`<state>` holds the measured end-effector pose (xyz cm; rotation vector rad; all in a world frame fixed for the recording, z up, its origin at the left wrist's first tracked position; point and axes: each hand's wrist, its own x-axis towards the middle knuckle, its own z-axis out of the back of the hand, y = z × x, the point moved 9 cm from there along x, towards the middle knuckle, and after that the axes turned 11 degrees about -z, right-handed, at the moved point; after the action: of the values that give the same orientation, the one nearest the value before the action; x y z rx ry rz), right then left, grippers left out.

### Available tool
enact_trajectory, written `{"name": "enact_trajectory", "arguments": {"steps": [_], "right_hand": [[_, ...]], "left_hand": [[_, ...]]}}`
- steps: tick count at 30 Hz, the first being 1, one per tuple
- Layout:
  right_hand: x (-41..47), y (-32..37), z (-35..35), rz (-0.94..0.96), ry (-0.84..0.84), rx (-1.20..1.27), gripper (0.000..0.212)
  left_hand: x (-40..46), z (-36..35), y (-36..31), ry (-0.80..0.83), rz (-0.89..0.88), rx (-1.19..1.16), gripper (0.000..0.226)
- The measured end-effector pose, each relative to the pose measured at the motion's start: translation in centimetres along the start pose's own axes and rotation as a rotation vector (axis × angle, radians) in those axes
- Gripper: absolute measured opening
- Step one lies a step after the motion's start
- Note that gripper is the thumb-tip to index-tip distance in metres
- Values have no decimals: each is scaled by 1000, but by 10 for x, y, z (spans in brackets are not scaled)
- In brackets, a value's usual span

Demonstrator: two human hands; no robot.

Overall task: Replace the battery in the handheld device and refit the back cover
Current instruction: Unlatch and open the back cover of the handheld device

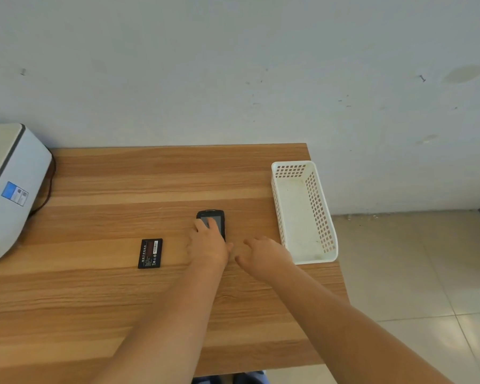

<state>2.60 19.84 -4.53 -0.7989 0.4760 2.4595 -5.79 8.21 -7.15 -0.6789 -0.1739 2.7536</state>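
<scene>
A black handheld device lies screen-up on the wooden table, right of centre. My left hand covers its near half, with two fingers on the screen and the thumb at its right edge. My right hand rests just right of the device, near the basket, with its fingers loosely curled and nothing in it. A black battery with a printed label lies flat on the table to the left of my left hand, apart from it. No separate back cover is visible.
A white perforated plastic basket stands empty at the table's right edge. A white machine with a blue sticker and a dark cable occupies the far left. A wall lies behind the table, and tiled floor to the right.
</scene>
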Motion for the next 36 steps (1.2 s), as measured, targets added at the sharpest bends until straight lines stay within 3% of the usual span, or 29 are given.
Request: {"name": "enact_trajectory", "arguments": {"steps": [15, 28, 34, 36], "right_hand": [[2, -7, -13, 2, 6, -34, 58], [-2, 2, -11, 5, 11, -32, 60], [-4, 2, -8, -10, -7, -40, 59], [-4, 3, -8, -12, -9, -44, 59]], "left_hand": [[-1, -2, 4, -77, 13, -32, 82], [1, 6, 25, -54, 50, -476, 70], [-1, 7, 20, -31, 6, -768, 15], [-3, 8, 18, -27, -11, -836, 17]]}}
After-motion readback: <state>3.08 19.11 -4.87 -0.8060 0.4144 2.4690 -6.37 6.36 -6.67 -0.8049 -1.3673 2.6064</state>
